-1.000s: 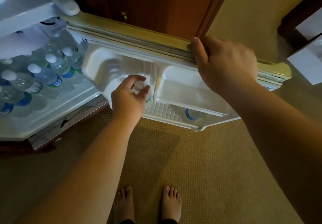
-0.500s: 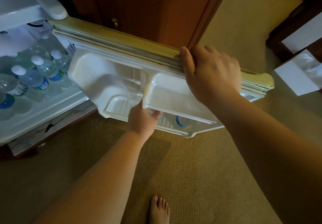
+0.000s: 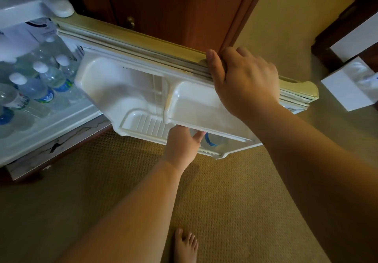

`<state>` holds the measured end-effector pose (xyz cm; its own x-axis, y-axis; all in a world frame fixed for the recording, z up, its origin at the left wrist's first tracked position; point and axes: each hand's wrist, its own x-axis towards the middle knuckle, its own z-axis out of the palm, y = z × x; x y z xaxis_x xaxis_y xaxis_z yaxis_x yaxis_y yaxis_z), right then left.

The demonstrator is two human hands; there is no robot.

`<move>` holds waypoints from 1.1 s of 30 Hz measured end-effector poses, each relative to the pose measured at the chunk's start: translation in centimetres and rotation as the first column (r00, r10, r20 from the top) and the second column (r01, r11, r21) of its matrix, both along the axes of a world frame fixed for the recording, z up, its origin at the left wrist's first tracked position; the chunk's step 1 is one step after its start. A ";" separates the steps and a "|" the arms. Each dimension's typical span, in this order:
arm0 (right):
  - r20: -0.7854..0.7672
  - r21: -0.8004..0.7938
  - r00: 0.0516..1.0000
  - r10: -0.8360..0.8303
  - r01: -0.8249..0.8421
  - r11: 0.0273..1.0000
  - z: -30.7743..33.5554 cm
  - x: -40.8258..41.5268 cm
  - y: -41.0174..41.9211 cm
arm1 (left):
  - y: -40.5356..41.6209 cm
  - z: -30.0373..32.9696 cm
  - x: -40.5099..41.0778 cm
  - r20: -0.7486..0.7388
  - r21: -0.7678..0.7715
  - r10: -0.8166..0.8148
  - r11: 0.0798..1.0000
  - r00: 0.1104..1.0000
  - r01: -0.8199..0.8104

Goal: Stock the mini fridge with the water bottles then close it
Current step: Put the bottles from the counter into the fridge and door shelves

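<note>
The right hand curls closed over the top edge of the open fridge door. The left hand reaches under the door shelf; its grip is hidden. A water bottle sits just beside it, more bottles inside the fridge.

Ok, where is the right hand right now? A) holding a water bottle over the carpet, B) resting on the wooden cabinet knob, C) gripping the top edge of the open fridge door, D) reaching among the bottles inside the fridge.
C: the right hand is curled over the top edge of the open fridge door, thumb on the inner gasket side, with no bottle in it.
</note>
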<state>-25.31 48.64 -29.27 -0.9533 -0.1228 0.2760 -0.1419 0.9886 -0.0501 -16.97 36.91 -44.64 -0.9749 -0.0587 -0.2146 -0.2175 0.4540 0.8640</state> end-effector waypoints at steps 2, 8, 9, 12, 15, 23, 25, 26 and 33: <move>0.003 0.002 1.000 -0.005 0.005 1.000 -0.1 0.0 0.0 | 0.3 0.2 -0.1 0.002 0.017 0.020 1.000 1.000 -0.020; 0.002 0.000 1.000 -0.009 0.009 1.000 -0.2 0.0 0.0 | 1.3 -0.1 -0.1 0.007 0.009 0.035 0.999 0.999 -0.035; 0.009 0.001 1.000 -0.009 0.009 1.000 -0.2 -0.1 0.0 | 1.4 0.0 0.2 0.011 0.006 0.027 1.000 1.000 -0.027; 0.041 -0.012 0.999 -0.012 0.012 1.000 0.1 -0.4 0.1 | 0.9 0.6 1.1 0.052 -0.019 0.005 1.000 0.999 -0.004; 0.089 -0.015 0.996 -0.013 0.014 1.000 0.7 -0.4 -0.1 | -0.2 2.0 3.1 0.159 -0.059 0.032 0.998 0.987 -0.023; 0.332 -0.031 0.943 -0.037 0.051 0.998 6.7 2.1 -1.5 | -8.4 14.7 11.7 0.130 0.022 0.306 0.950 0.943 -0.311; 0.235 -0.094 0.972 -0.014 0.037 0.995 11.2 3.4 -2.9 | -11.3 20.8 12.6 0.014 -0.009 0.394 0.919 0.919 -0.394; 0.163 -0.154 0.987 0.014 0.011 0.988 13.9 4.2 -3.8 | -12.8 24.4 12.9 -0.074 -0.027 0.419 0.906 0.905 -0.422; -0.253 -0.382 0.911 0.325 -0.402 0.832 34.2 7.5 -12.2 | -22.1 48.5 12.5 -0.557 -0.110 0.435 0.806 0.708 -0.582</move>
<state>-17.86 36.41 4.93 -0.7955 -0.2873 0.5335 -0.5314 0.7537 -0.3866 -4.51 14.82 3.88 -0.7416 -0.5579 0.3725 -0.0721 0.6184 0.7825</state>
